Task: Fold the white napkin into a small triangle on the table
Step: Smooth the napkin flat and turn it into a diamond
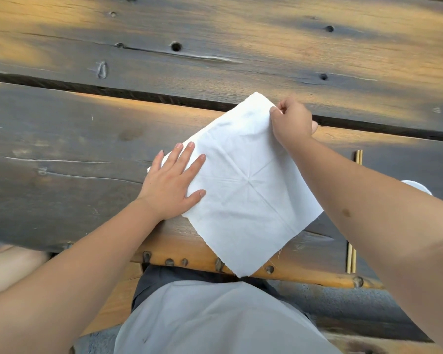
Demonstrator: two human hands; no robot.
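The white napkin (pixel 243 180) lies unfolded on the wooden bench (pixel 62 149); the left hand (pixel 169 182) presses it flat, fingers spread, while the right hand (pixel 292 123) has its grip pinched on the far corner.

1. Warm, low light falls in patches across the dark wooden table (pixel 164 34), leaving amber streaks between wide grey shadow bands.
2. The white napkin (pixel 243 180) is the brightest thing in view, evenly lit, and its creases stay readable without glare.
3. The far planks look soft and slightly smeared; the centre is sharper.
4. Wide-angle distortion bends the plank gap and swells the forearms at the bottom corners.
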